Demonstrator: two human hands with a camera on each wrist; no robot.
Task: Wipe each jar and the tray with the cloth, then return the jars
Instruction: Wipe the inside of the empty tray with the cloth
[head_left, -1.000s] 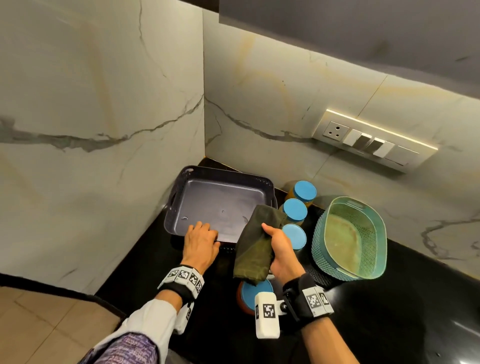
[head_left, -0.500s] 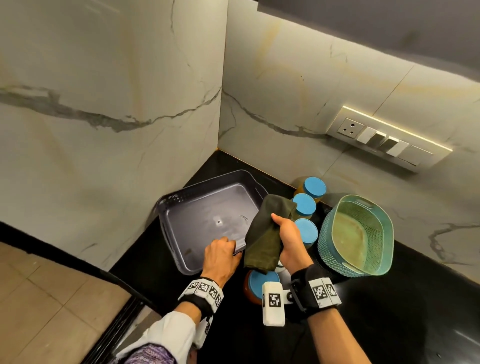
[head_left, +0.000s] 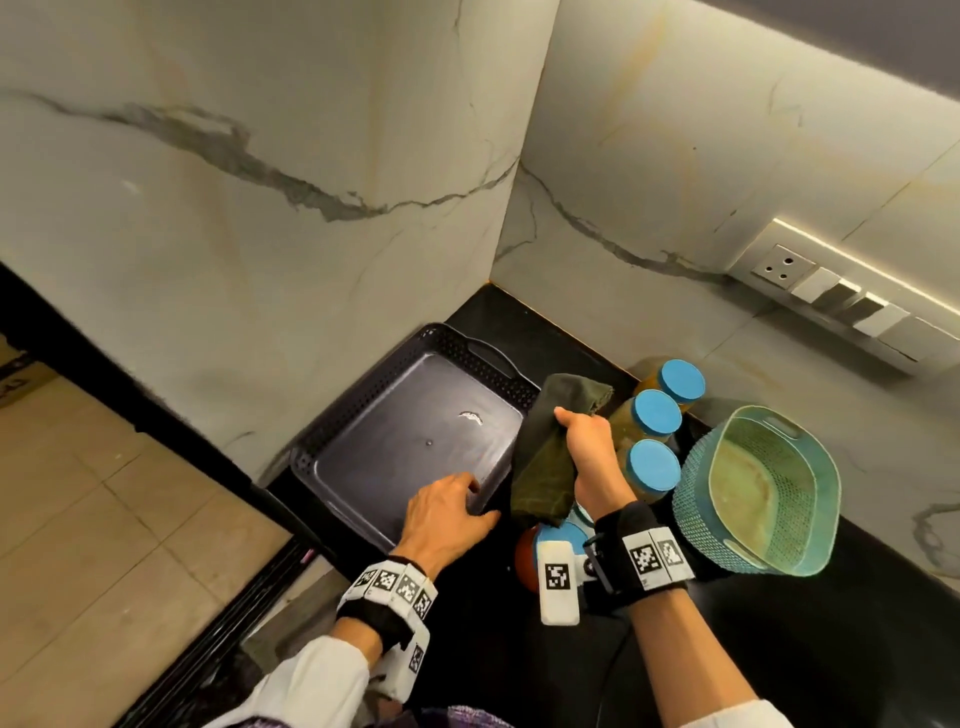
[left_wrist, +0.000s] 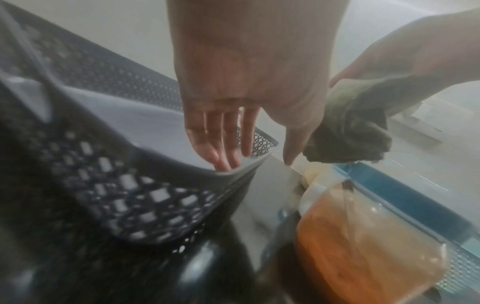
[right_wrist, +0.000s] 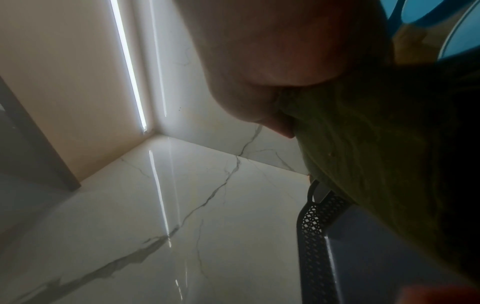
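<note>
Dark perforated plastic tray (head_left: 415, 441) sits empty on the black glossy tabletop (head_left: 857, 649), skewed into the wall corner, a few bright specks on its smooth floor. Left hand (head_left: 447, 514) at the tray's 5 o'clock corner, fingers (left_wrist: 221, 144) near straight and draped over the rim, thumb outside; grip open, resting rather than clamping. Right hand (head_left: 592, 457) at the tray's 3 o'clock edge, grip closed round an olive cloth (head_left: 545, 457), which hangs in soft folds, its lower end near the tabletop. Blue-lidded jars (head_left: 655, 415) stand in a row just beyond the right hand, at 2 to 3 o'clock of the tray; contents yellowish, walls clear. One more jar with red-orange contents (left_wrist: 363, 236) sits under the right wrist, at 6 o'clock of the cloth. Teal mesh basket (head_left: 701, 493), oval, tilted, touching or nearly touching the jar row. Risks, as judged: the light tray may skid on the slick tabletop during wiping, since the left hand only rests on it; a right elbow swing could knock the close-packed jars; the dangling cloth could snag a lid. Tray wipe looks about to begin; jars not yet returned.
</note>
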